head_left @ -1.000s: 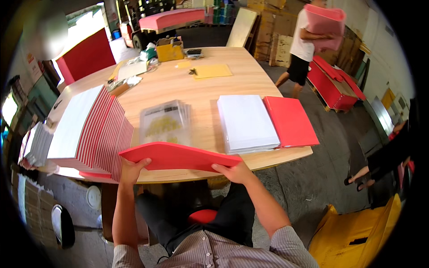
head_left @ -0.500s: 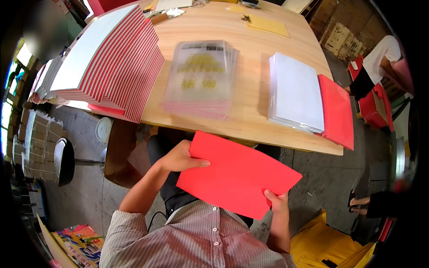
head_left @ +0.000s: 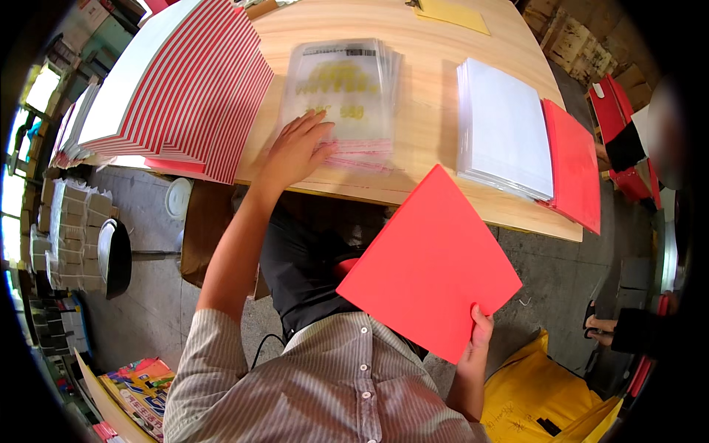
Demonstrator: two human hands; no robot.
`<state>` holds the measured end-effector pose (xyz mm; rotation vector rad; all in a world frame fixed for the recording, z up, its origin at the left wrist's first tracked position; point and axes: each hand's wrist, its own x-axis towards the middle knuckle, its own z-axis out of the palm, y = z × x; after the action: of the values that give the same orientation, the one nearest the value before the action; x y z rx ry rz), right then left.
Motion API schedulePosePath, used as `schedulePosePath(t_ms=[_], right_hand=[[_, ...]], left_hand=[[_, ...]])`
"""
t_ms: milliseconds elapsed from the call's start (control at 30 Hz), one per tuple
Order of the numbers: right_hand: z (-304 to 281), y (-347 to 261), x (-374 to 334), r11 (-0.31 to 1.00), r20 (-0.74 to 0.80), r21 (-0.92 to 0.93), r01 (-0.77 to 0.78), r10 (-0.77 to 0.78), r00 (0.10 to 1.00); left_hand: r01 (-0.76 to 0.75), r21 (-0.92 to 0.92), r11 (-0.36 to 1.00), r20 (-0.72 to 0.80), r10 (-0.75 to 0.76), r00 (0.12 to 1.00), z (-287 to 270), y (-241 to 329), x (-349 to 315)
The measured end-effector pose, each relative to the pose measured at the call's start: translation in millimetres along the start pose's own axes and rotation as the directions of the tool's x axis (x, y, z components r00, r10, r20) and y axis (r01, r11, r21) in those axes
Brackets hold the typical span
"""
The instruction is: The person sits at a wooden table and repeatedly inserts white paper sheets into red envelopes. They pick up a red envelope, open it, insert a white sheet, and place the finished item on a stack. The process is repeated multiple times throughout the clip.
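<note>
My right hand [head_left: 478, 336] grips a flat red card [head_left: 436, 266] at its lower right corner, thumb on top and fingers hidden beneath. The card tilts over my lap, just off the table's front edge. On the table, a pile of clear plastic bags [head_left: 343, 122] with yellow print and pink lower edges lies slightly fanned. My left hand [head_left: 299, 150] rests on the lower left part of that pile, fingers stretched out, holding nothing. Left of it rises a tall stack of red and white layers [head_left: 196, 96] with a white top.
To the right on the wooden table [head_left: 425, 96] lie a pile of white sheets in clear wrap [head_left: 506, 125] and red cards [head_left: 572, 166]. A yellow sheet [head_left: 454, 15] is at the back. A yellow bag [head_left: 539, 384] sits on the floor; another person is at the far right.
My left hand has let go of the red card and reached forward onto the plastic bags. The card, now in my right hand alone, has turned and tilted upward.
</note>
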<state>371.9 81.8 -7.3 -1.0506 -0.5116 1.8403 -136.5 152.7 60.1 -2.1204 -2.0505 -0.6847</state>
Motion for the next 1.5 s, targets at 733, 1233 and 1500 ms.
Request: schedulePosePath(t_ms=[733,1233,1500], right_hand=[[11,7,-7,0.999,-0.060,0.051,0.002,0.001,0.998],[10,8,-4,0.999,-0.071,0.051,0.006,-0.002,0.997],[20,5,-9,0.998,-0.070,0.061,0.026,-0.021,0.997]], left_hand=[[-0.152,0.044,0.987,0.151,0.144,0.978,15,9,1],[-0.238,0.275,0.932,0.432,0.101,0.896,11,25,22],[-0.231,0.152,0.961,0.325,0.172,0.930,-5,20,19]])
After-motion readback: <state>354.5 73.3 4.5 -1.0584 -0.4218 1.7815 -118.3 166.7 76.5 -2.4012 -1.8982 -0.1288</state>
